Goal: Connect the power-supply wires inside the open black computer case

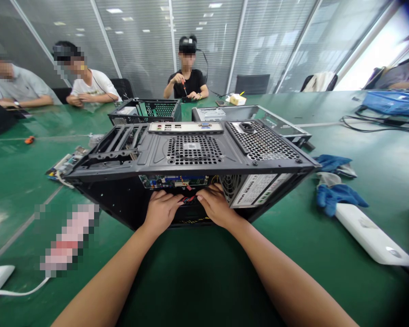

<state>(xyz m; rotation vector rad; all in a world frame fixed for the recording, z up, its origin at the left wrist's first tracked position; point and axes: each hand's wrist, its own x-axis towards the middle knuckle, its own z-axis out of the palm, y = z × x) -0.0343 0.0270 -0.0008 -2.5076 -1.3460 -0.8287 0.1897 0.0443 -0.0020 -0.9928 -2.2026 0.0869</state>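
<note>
Black metal computer case (191, 154) on green table (361, 150); left hand (162, 210) and right hand (216, 206) reach inside, fingers curled at red cables (188, 199), grip unclear.

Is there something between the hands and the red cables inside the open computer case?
Nothing visible stands between them. The left hand and the right hand are inside the open side of the computer case, with fingertips at the red cables.

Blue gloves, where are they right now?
Head view: the blue gloves lie on the green table, right of the black computer case, beside a long white device.
</note>
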